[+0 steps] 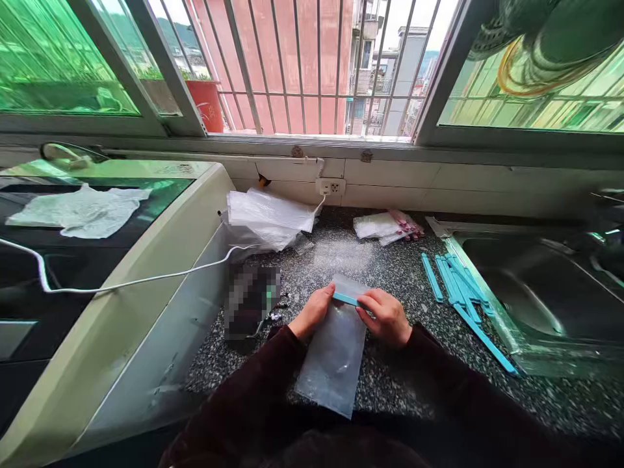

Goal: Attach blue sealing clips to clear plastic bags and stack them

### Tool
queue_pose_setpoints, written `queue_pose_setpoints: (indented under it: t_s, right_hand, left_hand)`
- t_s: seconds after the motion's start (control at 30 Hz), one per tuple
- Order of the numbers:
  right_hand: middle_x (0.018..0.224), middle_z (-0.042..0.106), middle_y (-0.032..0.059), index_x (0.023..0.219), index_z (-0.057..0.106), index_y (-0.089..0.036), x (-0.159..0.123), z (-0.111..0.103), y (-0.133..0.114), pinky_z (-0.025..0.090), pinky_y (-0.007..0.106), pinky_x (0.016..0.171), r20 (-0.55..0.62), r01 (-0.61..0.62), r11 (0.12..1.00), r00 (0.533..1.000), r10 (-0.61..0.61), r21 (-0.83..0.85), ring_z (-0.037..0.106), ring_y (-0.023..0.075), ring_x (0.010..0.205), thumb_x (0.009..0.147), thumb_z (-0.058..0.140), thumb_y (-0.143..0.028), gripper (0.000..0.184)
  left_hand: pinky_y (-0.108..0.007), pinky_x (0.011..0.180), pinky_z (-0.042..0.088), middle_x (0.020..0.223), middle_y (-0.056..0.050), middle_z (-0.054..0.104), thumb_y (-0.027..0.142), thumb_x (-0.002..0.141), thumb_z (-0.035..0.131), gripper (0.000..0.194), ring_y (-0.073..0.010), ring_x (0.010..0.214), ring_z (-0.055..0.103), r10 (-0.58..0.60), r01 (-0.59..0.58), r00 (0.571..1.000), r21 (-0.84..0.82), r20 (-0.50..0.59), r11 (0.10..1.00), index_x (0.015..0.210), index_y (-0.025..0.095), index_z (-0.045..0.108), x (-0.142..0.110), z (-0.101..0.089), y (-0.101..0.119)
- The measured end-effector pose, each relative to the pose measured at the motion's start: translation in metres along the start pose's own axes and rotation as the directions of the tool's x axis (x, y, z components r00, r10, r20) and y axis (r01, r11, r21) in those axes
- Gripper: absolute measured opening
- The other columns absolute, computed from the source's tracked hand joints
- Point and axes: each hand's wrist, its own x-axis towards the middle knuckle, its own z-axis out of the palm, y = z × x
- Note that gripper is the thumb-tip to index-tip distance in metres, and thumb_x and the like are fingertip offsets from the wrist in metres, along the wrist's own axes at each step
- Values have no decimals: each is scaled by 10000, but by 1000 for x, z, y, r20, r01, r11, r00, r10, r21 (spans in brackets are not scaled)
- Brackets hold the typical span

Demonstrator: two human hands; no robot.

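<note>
A clear plastic bag lies lengthwise in front of me on the speckled countertop. Across its upper part runs a short light-blue strip. My left hand pinches the strip's left end together with the bag's edge. At the other end, the thumb and fingers of my right hand are closed on the strip. The bag's top extends a little beyond the strip, away from me. Several loose light-blue strips lie in a pile to the right, beside the sink.
A stack of clear bags lies at the back left, with smaller pink-edged bags at the back right. A blurred-out phone-like object is left of my hands. The sink borders the right; a white cable crosses the left.
</note>
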Motion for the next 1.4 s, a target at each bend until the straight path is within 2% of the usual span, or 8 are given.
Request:
queue_pose_setpoints:
  t_s: [0.23, 0.47, 0.73, 0.9, 1.23, 1.4]
  right_hand:
    - [776, 609, 59, 886, 577, -168, 0, 1, 1, 475, 266, 650, -58, -24, 997, 998, 28, 69, 558, 160, 737, 822, 538, -212, 87]
    - [766, 612, 51, 859, 584, -183, -1, 1, 2, 481, 265, 640, -90, -39, 996, 995, 47, 85, 566, 156, 721, 826, 547, -243, 78]
    - [764, 613, 52, 873, 593, -175, -2, 2, 2, 475, 242, 621, -81, -45, 990, 995, 56, 132, 572, 143, 697, 820, 558, -231, 85]
    - [755, 612, 52, 883, 596, -167, -2, 1, 2, 467, 227, 598, -79, -47, 988, 995, 59, 147, 575, 132, 671, 823, 558, -228, 94]
    - [749, 622, 54, 893, 601, -168, 0, -2, 0, 475, 226, 593, -110, -23, 988, 993, 39, 151, 581, 133, 660, 815, 565, -210, 95]
    - [761, 626, 58, 905, 608, -173, 1, -4, 0, 482, 228, 600, -115, -21, 986, 992, 41, 167, 585, 132, 670, 818, 560, -217, 108]
  left_hand:
    - [-269, 590, 341, 619, -31, 575, 768, 628, 467, 658, -126, 567, 437, 19, -17, 1000, -83, 24, 996, 646, 122, 590, -3, 2, 1]
    - [-271, 570, 339, 550, -15, 523, 737, 690, 427, 616, -118, 529, 408, 103, -103, 994, -37, -26, 994, 572, 144, 540, -4, 4, -1]
    - [-278, 581, 363, 555, -29, 555, 718, 723, 398, 622, -131, 538, 450, 109, -111, 992, -20, -66, 994, 574, 138, 567, -4, 4, -6]
    - [-281, 601, 384, 576, -37, 595, 686, 734, 427, 589, -145, 565, 490, 77, -82, 994, -57, -83, 995, 586, 137, 579, -3, 5, -7]
    - [-269, 549, 357, 531, -22, 571, 653, 734, 469, 556, -124, 517, 450, -12, -10, 993, -189, -119, 982, 544, 141, 573, -4, 8, -5]
    - [-255, 550, 350, 536, -12, 565, 622, 734, 505, 525, -109, 508, 445, -59, 32, 995, -305, -78, 952, 561, 133, 586, -3, 8, -8]
